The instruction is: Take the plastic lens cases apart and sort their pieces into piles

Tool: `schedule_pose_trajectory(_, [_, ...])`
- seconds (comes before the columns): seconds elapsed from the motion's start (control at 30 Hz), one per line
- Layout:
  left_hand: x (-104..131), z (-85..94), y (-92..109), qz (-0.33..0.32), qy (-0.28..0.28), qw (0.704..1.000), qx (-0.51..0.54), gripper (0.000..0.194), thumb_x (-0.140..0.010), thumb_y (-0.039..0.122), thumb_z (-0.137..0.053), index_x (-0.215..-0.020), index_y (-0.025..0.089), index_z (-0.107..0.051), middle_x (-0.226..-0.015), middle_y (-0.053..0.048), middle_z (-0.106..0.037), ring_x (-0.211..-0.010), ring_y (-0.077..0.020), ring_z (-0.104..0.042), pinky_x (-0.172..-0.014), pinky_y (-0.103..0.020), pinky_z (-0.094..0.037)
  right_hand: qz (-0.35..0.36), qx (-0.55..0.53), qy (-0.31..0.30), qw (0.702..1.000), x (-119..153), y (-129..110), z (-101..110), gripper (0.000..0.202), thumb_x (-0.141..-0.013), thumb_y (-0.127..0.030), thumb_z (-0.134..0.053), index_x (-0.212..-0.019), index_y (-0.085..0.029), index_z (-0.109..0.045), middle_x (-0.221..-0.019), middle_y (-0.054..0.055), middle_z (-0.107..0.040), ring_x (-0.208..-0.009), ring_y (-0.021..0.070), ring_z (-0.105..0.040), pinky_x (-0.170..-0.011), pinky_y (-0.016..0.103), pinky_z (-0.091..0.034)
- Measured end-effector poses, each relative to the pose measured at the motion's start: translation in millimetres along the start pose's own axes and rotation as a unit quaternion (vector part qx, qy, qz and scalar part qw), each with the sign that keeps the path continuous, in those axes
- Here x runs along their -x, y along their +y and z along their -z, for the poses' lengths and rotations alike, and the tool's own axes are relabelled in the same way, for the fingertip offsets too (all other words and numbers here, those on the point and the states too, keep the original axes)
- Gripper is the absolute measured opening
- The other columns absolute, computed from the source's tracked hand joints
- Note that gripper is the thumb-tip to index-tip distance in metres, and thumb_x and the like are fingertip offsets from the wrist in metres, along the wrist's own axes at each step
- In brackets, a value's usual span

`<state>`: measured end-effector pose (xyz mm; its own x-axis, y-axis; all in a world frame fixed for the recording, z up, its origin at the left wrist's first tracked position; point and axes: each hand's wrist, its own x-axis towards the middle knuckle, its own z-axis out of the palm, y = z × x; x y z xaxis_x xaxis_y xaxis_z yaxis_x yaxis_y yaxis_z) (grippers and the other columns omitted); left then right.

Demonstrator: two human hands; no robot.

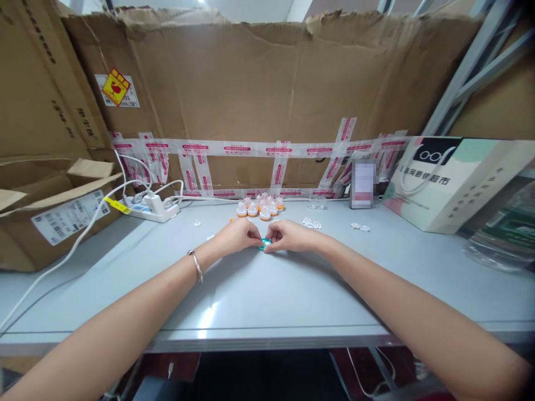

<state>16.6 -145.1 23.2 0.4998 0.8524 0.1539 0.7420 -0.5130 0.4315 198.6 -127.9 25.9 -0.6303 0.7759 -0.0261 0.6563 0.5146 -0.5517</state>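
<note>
At nine o'clock from the green piece (pixel 266 244) lies a flapped box (pixel 20 239) with a label, and between nine and ten, a power strip (pixel 168 214) with white plugs. Nearer in that direction is a small white bit (pixel 197 223) on the table (pixel 251 301). The person's left hand (pixel 240 236), a bracelet (pixel 195 267) at its wrist, pinches the green piece's left edge. Clear-domed, orange-based cups (pixel 265 211) cluster at twelve. The right hand (pixel 287 235) grips the piece's right edge between thumb and fingers; whether it touches the table cannot be told. White parts (pixel 311 223) and clear caps (pixel 321 203) sit towards two, a blurred upright phone (pixel 361 186) farther out. At three lie more white parts; a bag (pixel 443 192) stands between two and three, a bottle (pixel 505 225) at three.
</note>
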Motion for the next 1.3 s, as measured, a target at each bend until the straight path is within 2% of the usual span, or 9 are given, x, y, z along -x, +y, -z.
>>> schedule_pose_trajectory(0.33, [2.1,-1.3,20.0,0.05,0.001,0.989,-0.137,0.016,-0.066,0.026,-0.056,-0.06,0.017,-0.067,-0.059,-0.003,-0.063,-0.056,-0.0137,-0.052,-0.051,-0.023,-0.033,-0.003,0.008,0.016,1.0,2.3,-8.1,-2.2,0.028,-0.061,-0.03,-0.066,-0.083,-0.015,-0.06,-0.069,0.0,-0.059,-0.061,0.0106,-0.052,-0.051,0.02,-0.036])
schedule_pose_trajectory(0.43, [5.6,-4.9,28.6,0.077,0.008,0.983,-0.166,0.015,-0.066,0.028,-0.055,-0.062,0.018,-0.067,-0.063,-0.005,-0.063,-0.059,-0.0161,-0.054,-0.049,-0.024,-0.031,0.009,0.001,0.012,1.0,3.0,-8.5,-2.3,0.03,-0.061,-0.028,-0.065,-0.088,-0.015,-0.061,-0.069,-0.001,-0.057,-0.06,0.0095,-0.049,-0.053,0.02,-0.036])
schedule_pose_trajectory(0.53, [7.9,-7.8,33.5,0.088,0.014,0.977,-0.196,0.019,-0.068,0.031,-0.053,-0.067,0.018,-0.067,-0.069,-0.008,-0.064,-0.062,-0.0183,-0.056,-0.049,-0.025,-0.032,0.01,-0.007,0.003,1.0,2.4,-6.6,-2.3,0.027,-0.062,-0.029,-0.064,-0.084,-0.014,-0.062,-0.068,-0.001,-0.056,-0.06,0.0092,-0.048,-0.052,0.02,-0.036])
schedule_pose_trajectory(0.83, [6.6,-9.3,27.0,-0.04,0.005,0.948,-0.314,0.021,-0.077,0.023,-0.047,-0.075,0.012,-0.065,-0.075,-0.013,-0.064,-0.068,-0.0222,-0.06,-0.059,-0.029,-0.041,0.009,-0.021,-0.002,1.0,-0.6,-3.7,-3.6,0.021,-0.061,-0.029,-0.064,-0.075,-0.013,-0.06,-0.061,-0.003,-0.051,-0.056,0.008,-0.044,-0.05,0.019,-0.033])
schedule_pose_trajectory(0.9, [6.7,-9.8,24.5,-0.069,0.005,0.947,-0.315,0.019,-0.077,0.021,-0.047,-0.074,0.011,-0.064,-0.074,-0.012,-0.064,-0.068,-0.021,-0.06,-0.059,-0.028,-0.041,0.008,-0.022,-0.002,1.0,-0.8,-3.7,-3.8,0.023,-0.06,-0.029,-0.065,-0.076,-0.013,-0.06,-0.062,-0.003,-0.05,-0.057,0.0079,-0.043,-0.05,0.019,-0.033])
schedule_pose_trajectory(1.0, [7.4,-9.6,22.2,-0.076,-0.003,0.957,-0.28,0.018,-0.076,0.02,-0.048,-0.07,0.013,-0.063,-0.071,-0.009,-0.065,-0.065,-0.0181,-0.059,-0.056,-0.025,-0.04,0.004,-0.032,-0.008,0.999,-0.6,-3.2,-3.3,0.025,-0.059,-0.029,-0.066,-0.077,-0.013,-0.06,-0.063,-0.003,-0.051,-0.058,0.0082,-0.045,-0.05,0.019,-0.034])
schedule_pose_trajectory(1.13, [9.8,4.9,21.2,-0.063,-0.013,0.973,-0.222,0.016,-0.074,0.021,-0.05,-0.068,0.016,-0.064,-0.071,-0.005,-0.065,-0.063,-0.0145,-0.057,-0.056,-0.022,-0.037,-0.003,-0.039,-0.012,0.999,0.1,-2.3,-2.6,0.028,-0.059,-0.034,-0.067,-0.077,-0.014,-0.061,-0.065,-0.002,-0.054,-0.059,0.0087,-0.047,-0.051,0.019,-0.034])
schedule_pose_trajectory(1.3, [16.6,51.6,6.0,-0.033,0.047,0.973,-0.224,0.014,-0.073,0.017,-0.05,-0.074,0.016,-0.064,-0.075,-0.004,-0.066,-0.067,-0.0134,-0.056,-0.06,-0.021,-0.036,-0.009,-0.042,-0.005,0.999,1.0,-1.4,-2.7,0.032,-0.058,-0.037,-0.068,-0.078,-0.015,-0.059,-0.068,-0.002,-0.055,-0.06,0.0095,-0.048,-0.052,0.02,-0.036])
